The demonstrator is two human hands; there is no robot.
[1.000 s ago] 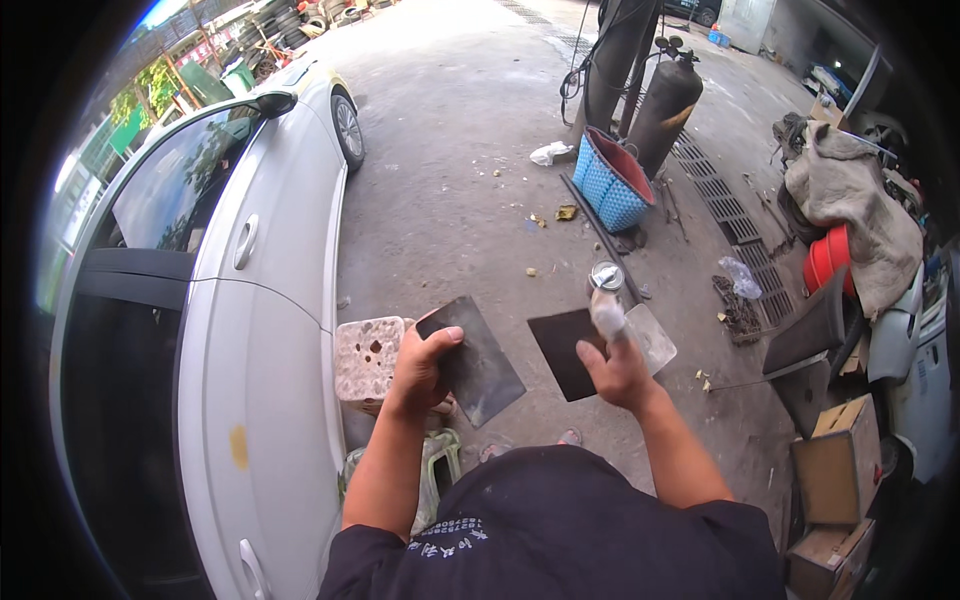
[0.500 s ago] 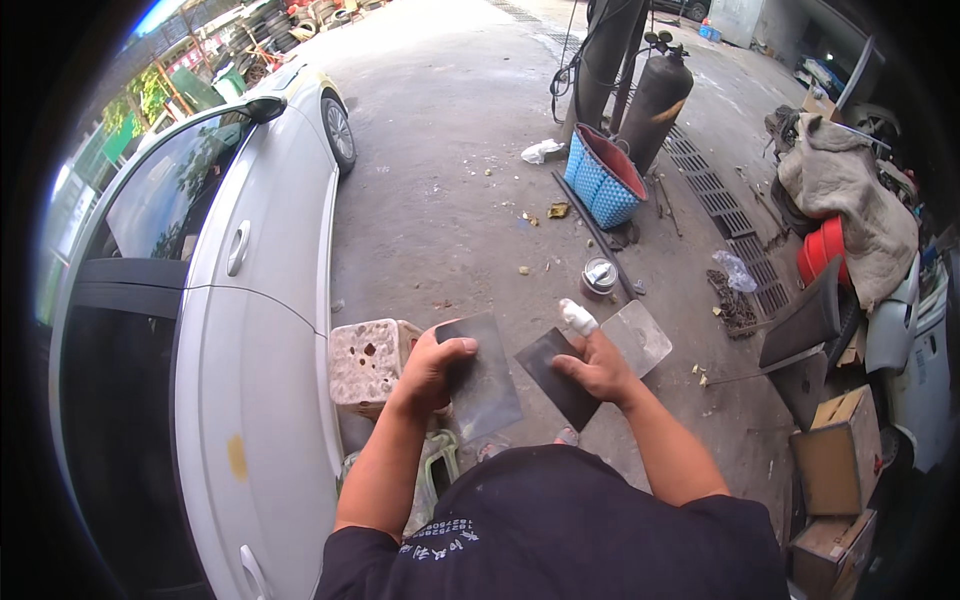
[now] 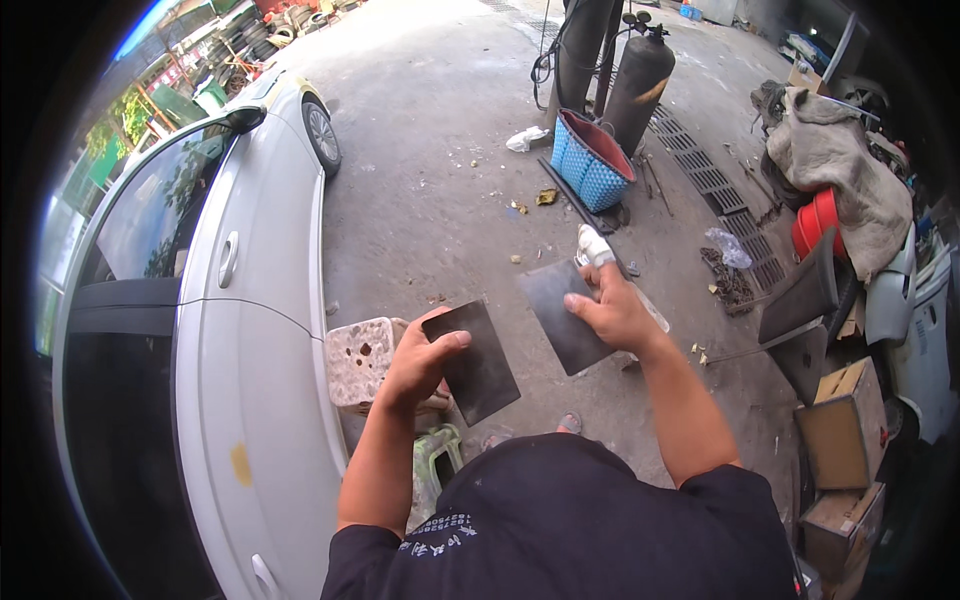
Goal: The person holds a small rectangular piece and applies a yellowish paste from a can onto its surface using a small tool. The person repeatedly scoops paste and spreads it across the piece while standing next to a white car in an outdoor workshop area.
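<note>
**Standing beside a white car (image 3: 250,330), facing a blue woven basket (image 3: 592,165)**

Gripping the left plate (image 3: 478,372), dark, flat and rectangular, by its outer edge in the left hand (image 3: 408,360), pressing the thumb over its face. Gripping the right plate (image 3: 560,318), also dark and flat, in the right hand (image 3: 615,310), laying the thumb across its face and pointing 1 white-wrapped finger (image 3: 595,245) toward the basket. Holding both plates tilted in front of the body, above the grey floor (image 3: 420,220).

Seeing the basket gaping upward just beside a dark gas cylinder (image 3: 640,95), showing a reddish inside; not making out any contents. Seeing 2 brown boxes (image 3: 845,440) stacking up at the right; not making out their insides. Seeing a clear plastic bag (image 3: 728,247) crumpling near the drain grate (image 3: 700,170).

Leaving a narrow gap between the plates' facing edges. Having a pale perforated block (image 3: 358,362) standing close past the left hand, near the car's lower edge, and a pale green stool (image 3: 437,447) below. Having floor stretching ahead between car and basket.
</note>
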